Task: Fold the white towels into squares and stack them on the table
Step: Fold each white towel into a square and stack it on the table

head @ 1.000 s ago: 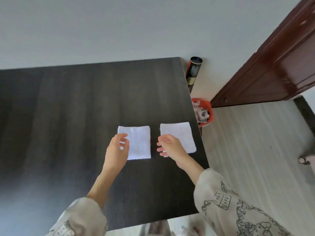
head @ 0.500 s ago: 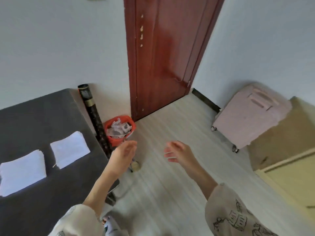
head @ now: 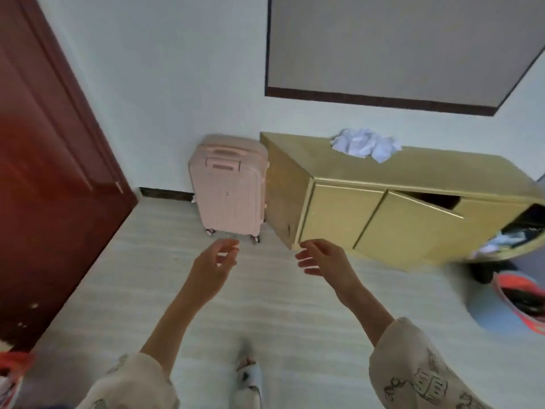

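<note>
**Head view: fetch step, both hands free, unfolded towels ahead**

Head view, nearest field: a slippered foot stands on the pale floor, between two printed sleeves.

Middle field: the left hand and the right hand are raised over the floor, apart from each other. On each, the grip stands apart: fingers loosely curved, nothing held, nothing touched.

Far field: a pink suitcase stands upright against the wall, just beside a yellow cabinet. One cabinet door hangs ajar. A crumpled pile of white towels lies on the cabinet top, toward its rear edge, well apart from both hands. A dark red door fills the left side. The worktop is not in view.

Step in hand, as judged: fetching the next towel. No folding is under way.

Next move, as judged:
1. Close the gap to the cabinet.
2. Reach over its front edge to the pile.
3. Separate a single towel; the pile is tangled, so a neighbouring towel may drag along.
4. Carry it to the worktop for folding.
</note>
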